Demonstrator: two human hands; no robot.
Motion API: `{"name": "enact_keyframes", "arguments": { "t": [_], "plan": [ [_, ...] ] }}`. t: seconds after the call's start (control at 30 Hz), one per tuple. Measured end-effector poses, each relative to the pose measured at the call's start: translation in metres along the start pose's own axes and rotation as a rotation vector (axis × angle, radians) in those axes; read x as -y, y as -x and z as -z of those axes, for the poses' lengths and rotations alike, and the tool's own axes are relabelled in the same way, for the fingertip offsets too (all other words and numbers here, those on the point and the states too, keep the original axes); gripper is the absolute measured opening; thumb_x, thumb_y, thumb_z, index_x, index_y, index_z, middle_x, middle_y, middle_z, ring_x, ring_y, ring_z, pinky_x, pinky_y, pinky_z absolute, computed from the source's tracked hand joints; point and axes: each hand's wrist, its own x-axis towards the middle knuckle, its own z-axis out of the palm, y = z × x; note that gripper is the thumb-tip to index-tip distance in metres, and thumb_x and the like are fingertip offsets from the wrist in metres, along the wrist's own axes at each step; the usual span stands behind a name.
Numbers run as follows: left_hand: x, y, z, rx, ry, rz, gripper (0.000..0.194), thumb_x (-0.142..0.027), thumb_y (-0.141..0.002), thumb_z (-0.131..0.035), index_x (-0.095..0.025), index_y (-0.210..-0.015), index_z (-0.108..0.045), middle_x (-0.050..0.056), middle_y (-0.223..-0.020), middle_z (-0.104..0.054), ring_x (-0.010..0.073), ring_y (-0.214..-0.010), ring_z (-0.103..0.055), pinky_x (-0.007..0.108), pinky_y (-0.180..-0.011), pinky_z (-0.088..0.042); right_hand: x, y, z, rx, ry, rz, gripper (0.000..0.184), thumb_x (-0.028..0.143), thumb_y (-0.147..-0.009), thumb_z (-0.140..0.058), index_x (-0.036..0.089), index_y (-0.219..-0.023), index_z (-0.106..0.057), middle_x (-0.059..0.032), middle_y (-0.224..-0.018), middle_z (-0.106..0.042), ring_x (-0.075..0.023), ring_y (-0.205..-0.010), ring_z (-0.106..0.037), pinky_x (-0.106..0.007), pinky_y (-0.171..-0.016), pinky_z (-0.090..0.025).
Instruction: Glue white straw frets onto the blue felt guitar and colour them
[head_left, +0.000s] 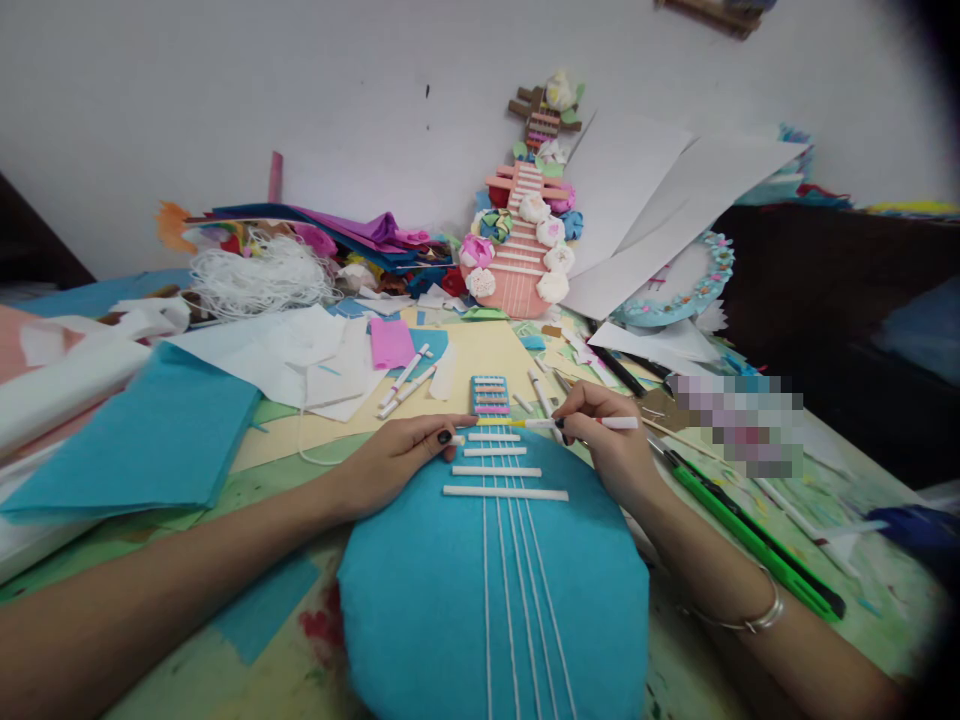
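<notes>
Decorating marks on a paper-covered model at the desk (202, 670). The flat, guitar-shaped piece covered in turquoise paper (420, 590) lies directly before the person, its narrow neck pointing away, so that both hands can reach the upper part. White cords (487, 600) run lengthwise over it; short white crossbars (495, 471) lie across them, and pink and peach bars (491, 409) sit on the neck. The right hand (619, 462) grips a slim white marker (619, 423) between thumb and fingers, nearly level, its tip end at a yellow bar (491, 421) just below the pink one; this low grip probably lets the colour follow the bar's length. The left hand (394, 455) pinches a small white piece (457, 440), perhaps the marker's cap, while its extended index finger meets the far end of the yellow bar, apparently to steady it. Loose white markers (405, 372) lie beyond the left hand, within easy reach. A green-handled tool (750, 530) lies beside the right forearm. Behind, a pink guitar-shaped piece trimmed with paper flowers (517, 285) stands upright near the wall, facing the person, possibly for display or reference.
</notes>
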Motion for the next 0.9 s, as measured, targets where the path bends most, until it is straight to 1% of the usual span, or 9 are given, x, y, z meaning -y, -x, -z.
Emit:
{"name": "enact_keyframes", "arguments": {
  "t": [0.07,0.17,0.27,0.33,0.37,0.5,0.67,0.77,0.9],
  "plan": [
    [-0.0003,-0.0004,-0.0002,0.0,-0.004,0.006,0.045,-0.039,-0.095,-0.035,-0.015,-0.12,-0.062,0.009,-0.101,-0.069,0.0248,-0.102,-0.06,0.039,-0.097,-0.04,0.0025,0.0007,-0.0007,0.011,0.028,-0.009,0.004,0.017,-0.06,-0.056,0.018,-0.057,-0.059,0.0032,-0.047,-0.052,-0.0113,-0.048,-0.044,-0.025,-0.049,-0.03],
    [-0.0004,-0.0007,-0.0004,0.003,-0.009,0.009,0.046,-0.039,-0.095,-0.035,-0.014,-0.122,-0.062,0.009,-0.099,-0.069,0.0241,-0.1,-0.06,0.039,-0.097,-0.04,0.0036,0.0006,-0.0008,-0.01,0.042,-0.02,0.004,0.017,-0.059,-0.055,0.018,-0.056,-0.058,0.0032,-0.047,-0.052,-0.0108,-0.048,-0.043,-0.025,-0.048,-0.029],
    [0.0004,-0.0007,-0.0004,0.006,-0.008,0.002,0.046,-0.039,-0.095,-0.035,-0.015,-0.125,-0.06,0.01,-0.107,-0.068,0.0238,-0.101,-0.059,0.039,-0.097,-0.039,0.0019,0.0,-0.0001,-0.045,0.023,-0.016,0.004,0.016,-0.058,-0.056,0.018,-0.055,-0.056,0.0036,-0.046,-0.051,-0.0102,-0.048,-0.041,-0.025,-0.048,-0.028],
    [0.0009,-0.0008,-0.0002,0.002,-0.006,-0.005,0.047,-0.04,-0.095,-0.035,-0.016,-0.128,-0.059,0.01,-0.11,-0.068,0.0238,-0.103,-0.059,0.038,-0.098,-0.039,0.001,0.0,0.0001,-0.043,0.003,-0.01,0.004,0.017,-0.058,-0.056,0.018,-0.055,-0.056,0.0037,-0.046,-0.051,-0.0102,-0.048,-0.041,-0.025,-0.048,-0.029],
    [0.0009,-0.0009,-0.0001,0.0,-0.008,-0.008,0.047,-0.04,-0.095,-0.035,-0.017,-0.129,-0.058,0.009,-0.109,-0.068,0.0236,-0.103,-0.059,0.038,-0.098,-0.039,0.0008,0.0002,0.0,-0.036,0.003,-0.009,0.004,0.017,-0.058,-0.056,0.019,-0.055,-0.056,0.0037,-0.046,-0.051,-0.0102,-0.048,-0.041,-0.025,-0.048,-0.028],
    [0.0002,-0.0007,0.0001,0.001,-0.014,-0.001,0.048,-0.039,-0.095,-0.034,-0.018,-0.132,-0.057,0.006,-0.092,-0.067,0.0215,-0.093,-0.06,0.036,-0.094,-0.041,0.0018,0.0011,-0.0003,-0.008,0.042,-0.01,0.004,0.017,-0.059,-0.055,0.019,-0.056,-0.057,0.0034,-0.047,-0.051,-0.0107,-0.048,-0.042,-0.025,-0.048,-0.028],
    [0.0008,0.0001,-0.0001,-0.002,-0.017,-0.006,0.046,-0.04,-0.096,-0.035,-0.02,-0.13,-0.058,0.007,-0.101,-0.069,0.0229,-0.102,-0.059,0.037,-0.097,-0.04,0.002,0.001,-0.0001,-0.041,0.056,-0.008,0.005,0.017,-0.059,-0.055,0.019,-0.054,-0.056,0.0035,-0.047,-0.051,-0.0104,-0.047,-0.041,-0.025,-0.048,-0.028],
    [0.0003,0.0,0.0001,-0.001,-0.024,-0.004,0.046,-0.04,-0.096,-0.034,-0.02,-0.13,-0.058,0.005,-0.093,-0.068,0.0218,-0.096,-0.06,0.036,-0.094,-0.042,0.0023,0.0014,-0.0005,-0.051,0.034,0.004,0.005,0.016,-0.059,-0.055,0.019,-0.054,-0.055,0.0039,-0.046,-0.05,-0.0103,-0.047,-0.04,-0.025,-0.048,-0.028],
    [-0.0014,-0.0002,0.0005,0.0,-0.029,-0.006,0.046,-0.039,-0.096,-0.034,-0.019,-0.128,-0.06,0.004,-0.091,-0.067,0.0208,-0.094,-0.06,0.035,-0.093,-0.043,0.0028,0.0022,-0.0013,-0.003,0.044,0.001,0.005,0.017,-0.06,-0.055,0.019,-0.057,-0.056,0.0034,-0.047,-0.052,-0.011,-0.047,-0.042,-0.026,-0.048,-0.029]
  ]
}}
